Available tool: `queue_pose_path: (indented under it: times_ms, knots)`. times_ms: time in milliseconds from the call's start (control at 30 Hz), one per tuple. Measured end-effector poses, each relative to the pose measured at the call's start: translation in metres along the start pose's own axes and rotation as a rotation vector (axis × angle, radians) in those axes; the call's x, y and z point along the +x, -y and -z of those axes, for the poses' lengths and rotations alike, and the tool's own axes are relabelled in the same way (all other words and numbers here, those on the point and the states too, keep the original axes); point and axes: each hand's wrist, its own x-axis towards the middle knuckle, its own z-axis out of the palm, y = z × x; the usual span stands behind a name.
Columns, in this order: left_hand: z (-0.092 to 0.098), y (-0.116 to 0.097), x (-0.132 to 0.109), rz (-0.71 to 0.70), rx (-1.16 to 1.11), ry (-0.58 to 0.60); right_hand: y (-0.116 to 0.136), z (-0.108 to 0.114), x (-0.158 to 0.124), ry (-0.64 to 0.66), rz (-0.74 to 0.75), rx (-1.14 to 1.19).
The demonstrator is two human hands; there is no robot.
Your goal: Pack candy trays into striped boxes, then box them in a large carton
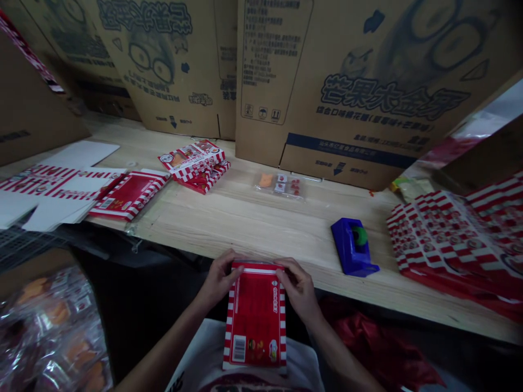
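A flat red box [257,310] with red-and-white striped edges lies against my body at the table's front edge, its barcode side facing up. My left hand [223,276] grips its upper left corner, the thumb on top and the fingers behind. At the upper right corner my right hand [297,286] holds it the same way. Beyond the hands, a clear packet of candies [278,186] rests on the wooden table [245,223]. To the right of the hands stands a blue tape dispenser [353,247] with a green core.
Large cardboard cartons [261,125] line the back. Two striped boxes [196,163] are stacked at the left, beside flat printed blanks [77,185] and another red box [128,195]. Many striped boxes [453,234] stand at the right. Below left, a carton holds wrapped candies [57,326].
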Motion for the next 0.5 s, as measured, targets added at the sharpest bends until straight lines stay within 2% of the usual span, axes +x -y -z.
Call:
queue_pose_path:
  times_ms: [100, 167, 300, 500]
  knots:
    - [0.008, -0.003, 0.001, -0.056, 0.108, 0.076, 0.006, 0.004, 0.002, 0.023, -0.013, 0.002]
    - [0.011, -0.006, 0.002, -0.036, 0.11, 0.09, 0.008, 0.005, 0.004, 0.036, -0.037, -0.009]
    - [0.015, -0.015, 0.008, 0.095, 0.075, 0.121, 0.01, 0.008, 0.013, 0.102, -0.098, -0.074]
    - [0.021, -0.036, 0.027, 0.339, -0.165, 0.158, 0.025, 0.012, 0.032, 0.126, -0.171, -0.059]
